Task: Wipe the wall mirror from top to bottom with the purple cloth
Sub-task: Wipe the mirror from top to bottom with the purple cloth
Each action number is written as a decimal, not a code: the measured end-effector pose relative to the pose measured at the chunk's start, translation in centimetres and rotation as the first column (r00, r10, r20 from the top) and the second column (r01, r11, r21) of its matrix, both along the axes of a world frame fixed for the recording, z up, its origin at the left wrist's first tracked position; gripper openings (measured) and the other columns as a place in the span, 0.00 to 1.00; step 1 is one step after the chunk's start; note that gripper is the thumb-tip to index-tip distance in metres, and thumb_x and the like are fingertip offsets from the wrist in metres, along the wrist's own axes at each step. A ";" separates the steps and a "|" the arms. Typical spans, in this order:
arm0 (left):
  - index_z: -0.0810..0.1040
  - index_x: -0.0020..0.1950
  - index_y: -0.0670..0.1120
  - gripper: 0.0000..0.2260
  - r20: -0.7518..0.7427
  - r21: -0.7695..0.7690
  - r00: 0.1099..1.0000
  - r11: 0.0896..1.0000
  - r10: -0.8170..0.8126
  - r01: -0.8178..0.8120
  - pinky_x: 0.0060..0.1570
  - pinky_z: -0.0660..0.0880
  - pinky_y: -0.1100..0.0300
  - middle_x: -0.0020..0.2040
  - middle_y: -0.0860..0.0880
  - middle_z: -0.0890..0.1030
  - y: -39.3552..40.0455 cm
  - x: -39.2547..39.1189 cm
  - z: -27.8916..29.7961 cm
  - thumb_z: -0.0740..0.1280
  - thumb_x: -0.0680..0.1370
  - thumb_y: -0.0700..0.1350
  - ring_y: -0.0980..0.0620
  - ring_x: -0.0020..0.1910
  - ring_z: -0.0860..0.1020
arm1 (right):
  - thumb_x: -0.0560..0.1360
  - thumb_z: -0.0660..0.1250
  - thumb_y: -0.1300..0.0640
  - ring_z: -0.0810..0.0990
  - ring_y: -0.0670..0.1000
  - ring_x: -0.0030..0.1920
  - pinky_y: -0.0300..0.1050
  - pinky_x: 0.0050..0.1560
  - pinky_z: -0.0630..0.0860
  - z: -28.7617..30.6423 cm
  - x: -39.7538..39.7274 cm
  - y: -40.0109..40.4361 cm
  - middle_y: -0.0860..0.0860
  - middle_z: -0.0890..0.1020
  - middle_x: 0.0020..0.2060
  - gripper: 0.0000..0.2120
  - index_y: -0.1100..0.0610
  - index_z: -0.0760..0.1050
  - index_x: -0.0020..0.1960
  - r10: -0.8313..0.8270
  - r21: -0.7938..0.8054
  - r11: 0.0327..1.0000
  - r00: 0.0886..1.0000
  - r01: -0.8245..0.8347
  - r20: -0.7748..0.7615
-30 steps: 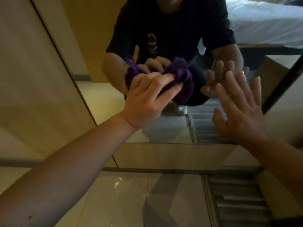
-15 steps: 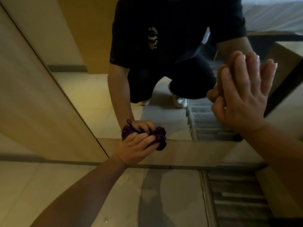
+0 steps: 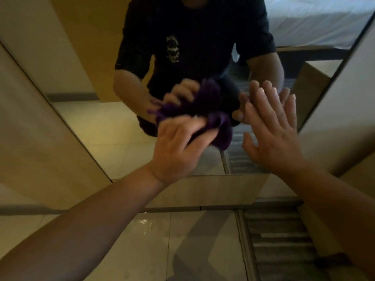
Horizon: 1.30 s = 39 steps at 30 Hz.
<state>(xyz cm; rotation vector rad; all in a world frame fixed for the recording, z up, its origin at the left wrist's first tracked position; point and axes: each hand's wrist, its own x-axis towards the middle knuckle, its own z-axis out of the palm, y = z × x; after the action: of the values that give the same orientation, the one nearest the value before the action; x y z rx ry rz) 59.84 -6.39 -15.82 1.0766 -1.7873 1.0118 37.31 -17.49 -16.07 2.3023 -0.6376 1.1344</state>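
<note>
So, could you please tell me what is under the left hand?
The bunched purple cloth sits under the left hand, whose fingers grip it against the mirror. The glass beneath is covered.

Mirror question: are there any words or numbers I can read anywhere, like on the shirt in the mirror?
Print on the chest of the dark shirt, seen reflected in the mirror: a pale round design with lettering, too blurred to read.
Purple cloth in the left hand: no text.
Right hand, flat on the glass: no text.
Floor tiles and wall panels: no words, numbers or signs.
</note>
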 end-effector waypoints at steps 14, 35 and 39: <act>0.80 0.61 0.49 0.10 0.470 0.138 0.882 0.990 -0.032 -0.037 0.52 0.68 0.55 0.61 0.48 0.77 -2.8 1.4 -16.6 0.65 0.81 0.42 0.49 0.55 0.76 | 0.79 0.61 0.57 0.47 0.55 0.80 0.63 0.76 0.44 -3.2 -1.2 -3.9 0.54 0.51 0.80 0.31 0.57 0.56 0.80 -0.062 -0.149 0.986 0.992 0.077 0.107; 0.83 0.60 0.48 0.11 0.032 -0.063 0.999 0.998 0.015 -0.013 0.50 0.72 0.48 0.59 0.47 0.79 -5.3 -6.6 4.3 0.74 0.78 0.42 0.45 0.53 0.78 | 0.82 0.59 0.64 0.53 0.60 0.78 0.64 0.77 0.46 0.3 -7.3 -2.8 0.60 0.61 0.77 0.22 0.59 0.64 0.76 -0.127 0.054 0.991 0.991 0.125 0.035; 0.84 0.59 0.50 0.08 0.165 -0.106 0.980 0.990 0.112 -0.095 0.50 0.73 0.50 0.56 0.48 0.83 -7.3 -8.5 3.6 0.70 0.80 0.43 0.46 0.52 0.81 | 0.79 0.63 0.70 0.56 0.59 0.78 0.64 0.76 0.47 0.6 -8.4 -4.2 0.56 0.60 0.77 0.27 0.58 0.65 0.76 -0.109 -0.065 0.992 0.994 0.109 0.003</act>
<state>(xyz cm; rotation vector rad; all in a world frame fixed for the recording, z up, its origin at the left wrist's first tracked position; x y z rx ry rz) 51.34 -13.74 -12.21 1.0585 -1.8106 1.2755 28.90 -21.73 -15.43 2.1852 -0.7067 1.0878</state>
